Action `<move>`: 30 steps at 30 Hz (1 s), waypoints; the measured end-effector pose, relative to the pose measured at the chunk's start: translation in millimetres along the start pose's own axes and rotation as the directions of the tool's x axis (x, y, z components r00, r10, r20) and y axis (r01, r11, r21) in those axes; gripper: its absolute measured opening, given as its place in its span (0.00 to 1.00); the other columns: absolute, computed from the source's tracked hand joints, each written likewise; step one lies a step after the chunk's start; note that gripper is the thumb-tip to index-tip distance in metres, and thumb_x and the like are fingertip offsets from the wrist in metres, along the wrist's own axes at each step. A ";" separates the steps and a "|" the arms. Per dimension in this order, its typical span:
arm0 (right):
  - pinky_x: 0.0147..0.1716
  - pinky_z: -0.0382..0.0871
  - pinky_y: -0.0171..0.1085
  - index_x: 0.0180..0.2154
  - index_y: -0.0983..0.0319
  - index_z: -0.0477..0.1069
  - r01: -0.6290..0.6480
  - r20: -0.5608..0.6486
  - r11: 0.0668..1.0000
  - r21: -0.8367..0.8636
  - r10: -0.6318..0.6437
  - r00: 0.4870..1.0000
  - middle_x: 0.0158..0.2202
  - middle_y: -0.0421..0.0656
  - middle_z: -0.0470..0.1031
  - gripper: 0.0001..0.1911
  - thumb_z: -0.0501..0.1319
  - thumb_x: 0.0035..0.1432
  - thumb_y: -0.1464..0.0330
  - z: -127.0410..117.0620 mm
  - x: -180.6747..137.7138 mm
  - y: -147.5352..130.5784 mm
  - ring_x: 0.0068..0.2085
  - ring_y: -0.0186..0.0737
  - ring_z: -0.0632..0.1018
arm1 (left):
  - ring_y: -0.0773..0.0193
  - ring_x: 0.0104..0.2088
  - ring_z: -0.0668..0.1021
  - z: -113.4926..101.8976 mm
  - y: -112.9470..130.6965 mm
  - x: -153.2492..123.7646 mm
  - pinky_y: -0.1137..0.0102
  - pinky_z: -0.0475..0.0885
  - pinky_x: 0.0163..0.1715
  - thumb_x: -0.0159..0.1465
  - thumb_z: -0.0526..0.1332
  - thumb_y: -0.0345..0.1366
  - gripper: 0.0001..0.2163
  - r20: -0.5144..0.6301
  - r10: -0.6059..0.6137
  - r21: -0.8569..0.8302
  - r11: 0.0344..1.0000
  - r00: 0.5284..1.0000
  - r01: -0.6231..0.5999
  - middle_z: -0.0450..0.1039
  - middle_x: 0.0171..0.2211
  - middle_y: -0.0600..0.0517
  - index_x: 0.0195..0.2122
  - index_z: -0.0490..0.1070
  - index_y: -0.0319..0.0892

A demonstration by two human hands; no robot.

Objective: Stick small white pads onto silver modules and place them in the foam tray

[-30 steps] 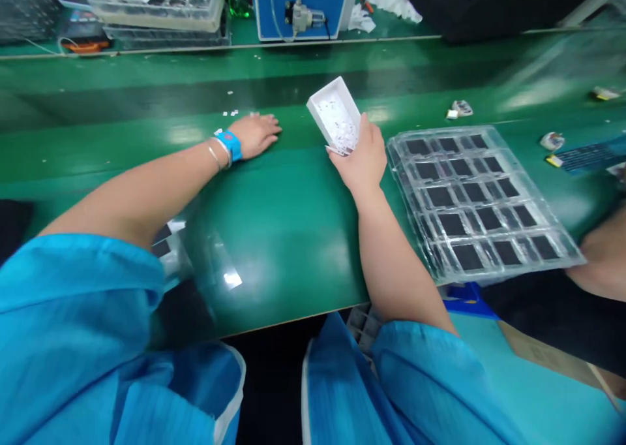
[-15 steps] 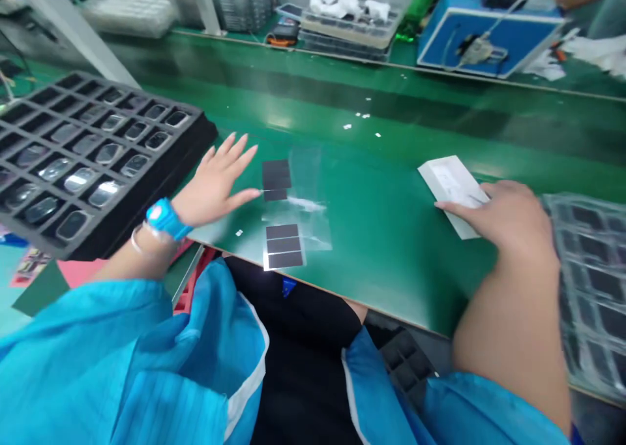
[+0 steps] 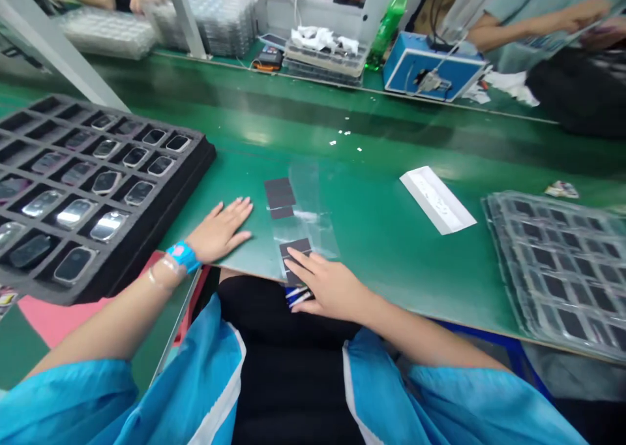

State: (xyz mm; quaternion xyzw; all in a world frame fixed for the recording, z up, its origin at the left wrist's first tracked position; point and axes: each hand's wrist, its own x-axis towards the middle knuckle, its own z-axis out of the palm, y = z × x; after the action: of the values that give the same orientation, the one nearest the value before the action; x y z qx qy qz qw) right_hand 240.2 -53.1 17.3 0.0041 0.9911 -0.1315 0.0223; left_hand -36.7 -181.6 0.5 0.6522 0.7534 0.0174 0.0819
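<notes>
My left hand (image 3: 221, 228) lies flat on the green table (image 3: 381, 236), fingers stretched out, just left of a clear film strip (image 3: 303, 203) carrying dark rectangular pads (image 3: 280, 195). My right hand (image 3: 327, 285) rests with spread fingers on the near end of that strip, at the table's front edge, touching the dark pads there. A small white box (image 3: 437, 199) lies apart on the table to the right, with no hand on it.
A black foam tray (image 3: 98, 171) of shiny parts fills the left side. A clear blister tray (image 3: 562, 262) of dark pads sits at the right. Across the belt stand a blue box (image 3: 430, 73), a green bottle (image 3: 388, 24) and stacked trays; other people's arms work there.
My right hand let go of the white box and moved left onto the near end of the film strip. My left hand lowered flat onto the table. The view swung left.
</notes>
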 end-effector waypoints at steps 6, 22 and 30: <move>0.46 0.76 0.41 0.54 0.55 0.72 -0.036 -0.159 0.977 0.208 0.070 0.985 0.54 0.42 0.76 0.23 0.54 0.59 0.76 0.1 -29.9 -1.6 0.48 0.41 0.78 | 0.50 0.71 0.49 -23.4 -51.1 164.9 0.47 0.44 0.66 0.68 0.41 0.49 0.33 -0.090 -0.237 -0.069 0.970 0.967 0.231 0.42 0.71 0.40 0.70 0.46 0.32; 0.43 0.77 0.42 0.45 0.57 0.78 -0.668 -0.454 0.739 -0.082 0.569 0.685 0.48 0.45 0.79 0.17 0.58 0.57 0.75 -48.9 -79.3 20.2 0.46 0.46 0.78 | 0.45 0.66 0.61 -55.3 -41.0 250.3 0.51 0.59 0.61 0.67 0.51 0.42 0.25 -0.407 -0.464 -0.355 0.874 0.786 0.332 0.59 0.64 0.32 0.63 0.62 0.34; 0.54 0.72 0.47 0.51 0.60 0.75 -0.527 -0.218 0.832 0.177 0.555 0.803 0.55 0.49 0.74 0.25 0.69 0.53 0.57 -43.5 -53.6 63.8 0.55 0.51 0.75 | 0.45 0.71 0.43 -23.0 21.4 207.3 0.43 0.43 0.65 0.66 0.49 0.56 0.37 0.005 -0.019 -0.013 1.000 1.000 0.019 0.38 0.72 0.41 0.71 0.45 0.40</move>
State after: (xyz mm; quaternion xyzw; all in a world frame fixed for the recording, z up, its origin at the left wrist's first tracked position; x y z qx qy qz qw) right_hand 292.8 19.7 45.1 0.3050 0.9341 -0.1712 -0.0716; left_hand -47.2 27.8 5.2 0.6445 0.7592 0.0199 0.0884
